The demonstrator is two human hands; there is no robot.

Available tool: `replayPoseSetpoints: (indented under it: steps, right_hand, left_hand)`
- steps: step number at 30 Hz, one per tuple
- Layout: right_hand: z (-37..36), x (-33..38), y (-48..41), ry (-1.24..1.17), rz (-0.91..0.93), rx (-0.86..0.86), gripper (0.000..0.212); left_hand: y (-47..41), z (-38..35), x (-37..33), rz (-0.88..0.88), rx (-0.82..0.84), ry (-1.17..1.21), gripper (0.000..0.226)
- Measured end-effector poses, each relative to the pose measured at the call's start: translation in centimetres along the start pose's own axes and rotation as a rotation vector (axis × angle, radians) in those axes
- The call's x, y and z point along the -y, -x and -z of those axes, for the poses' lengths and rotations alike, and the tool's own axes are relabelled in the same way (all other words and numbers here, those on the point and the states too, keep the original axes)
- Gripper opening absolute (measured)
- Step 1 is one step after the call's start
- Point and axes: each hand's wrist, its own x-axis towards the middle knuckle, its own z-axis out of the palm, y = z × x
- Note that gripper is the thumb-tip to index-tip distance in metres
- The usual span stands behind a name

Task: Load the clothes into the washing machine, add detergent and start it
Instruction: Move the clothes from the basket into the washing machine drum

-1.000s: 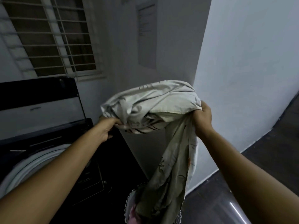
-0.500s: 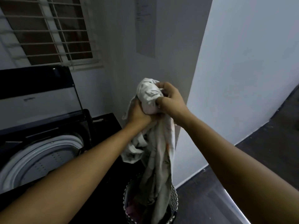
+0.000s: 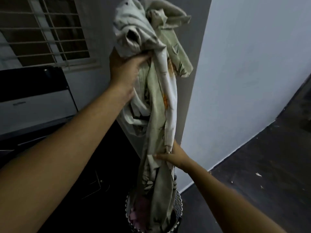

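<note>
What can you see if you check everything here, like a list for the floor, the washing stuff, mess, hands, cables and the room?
Surface: dark floor, a few pale specks.
Job's things: patterned sheet hangs down into the basket; washing machine at left, lid raised; detergent nothing seen.
Clutter: pink cloth in the basket.
Grippers: left hand grips the sheet's bunched top; right hand grips it lower down.
Cables: nothing seen.
Surroundings: barred window, white wall.

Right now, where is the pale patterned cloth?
Head view, centre: the cloth hangs from the left hand, right hand gripping lower, trailing into the white-rimmed basket.
</note>
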Motion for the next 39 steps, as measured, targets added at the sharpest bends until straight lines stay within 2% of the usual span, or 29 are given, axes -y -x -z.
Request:
replayPoseSetpoints:
  steps: [3,4,7,9,11,13,17,18,21,23,24,25,26,27,28,30,31,32,33,35,37,39]
  right_hand:
    - [0.1,0.6,-0.4,-0.158,-0.129,-0.062,0.033]
    - [0.6,1.1,-0.5,-0.201,-0.153,-0.094,0.02]
    - [2.6,3.8,-0.3,-0.323,-0.137,-0.193,0.023]
    - [4.5,6.8,-0.2,-0.431,-0.014,-0.256,0.029]
    - [6.6,10.8,-0.3,-0.542,0.105,-0.284,0.02]
    - [8.1,15.0,-0.2,-0.507,0.179,-0.296,0.016]
    - [8.1,19.6,-0.1,-0.368,0.324,-0.257,0.019]
    - [7.7,19.4,-0.1,-0.334,0.333,-0.246,0.018]
    - [7.5,17.6,1.0,-0.266,0.242,-0.262,0.029]
    - [7.0,17.5,2.0,-0.274,0.167,-0.178,0.038]
    - [6.5,16.7,1.8,-0.316,0.19,-0.03,0.034]
    - [7.4,16.3,1.9,-0.346,0.103,-0.032,0.021]
    - [8.3,16.9,1.2,-0.408,-0.1,-0.202,0.026]
    - [8.4,18.0,1.6,-0.474,-0.261,-0.229,0.038]
    - [8.2,17.1,2.1,-0.356,-0.124,-0.106,0.044]
    - [8.8,15.8,3.0,-0.122,0.317,-0.016,0.033]
    - [8.7,16.1,3.6,-0.02,0.385,-0.01,0.041]
    - [8.7,16.4,3.0,-0.049,0.396,0.076,0.048]
    - [8.8,15.6,2.9,-0.095,0.431,0.08,0.049]
    - [8.2,13.9,1.9,-0.14,0.478,-0.028,0.049]
    - [7.2,11.3,1.5,-0.158,0.406,-0.113,0.046]
    - [6.0,8.3,1.8,-0.085,0.288,-0.099,0.058]
  left_hand:
    - [-0.7,0.2,-1.1,-0.002,0.011,-0.005,0.056]
    - [-0.7,0.7,-1.0,-0.022,-0.003,-0.028,0.053]
    - [-0.6,3.4,0.2,-0.035,-0.003,-0.156,0.049]
    - [-0.4,5.4,1.4,0.022,0.0,-0.31,0.059]
    - [0.4,7.0,3.3,0.109,0.006,-0.444,0.067]
    - [1.9,7.8,5.3,0.16,0.081,-0.506,0.067]
    - [4.4,7.1,7.8,0.212,0.246,-0.495,0.047]
    - [4.6,6.9,7.9,0.244,0.325,-0.467,0.051]
    - [5.4,7.3,8.1,0.361,0.608,-0.353,0.086]
    - [6.3,7.2,8.1,0.35,0.715,-0.37,0.097]
    - [6.4,6.9,8.2,0.336,0.72,-0.383,0.098]
    - [6.6,6.4,8.0,0.317,0.688,-0.412,0.097]
    - [6.6,5.9,7.9,0.288,0.642,-0.432,0.094]
    - [6.7,5.4,7.5,0.254,0.599,-0.456,0.085]
    - [6.6,5.2,7.4,0.221,0.549,-0.47,0.074]
    - [6.4,5.0,7.0,0.207,0.452,-0.55,0.066]
    - [6.2,5.1,6.9,0.214,0.419,-0.587,0.065]
    - [5.9,5.2,6.9,0.214,0.396,-0.587,0.063]
    - [5.8,5.2,6.6,0.207,0.378,-0.578,0.062]
    - [5.6,4.9,5.9,0.172,0.313,-0.537,0.056]
    - [4.7,4.6,4.8,0.157,0.201,-0.488,0.049]
    - [3.4,4.7,3.8,0.174,0.11,-0.416,0.045]
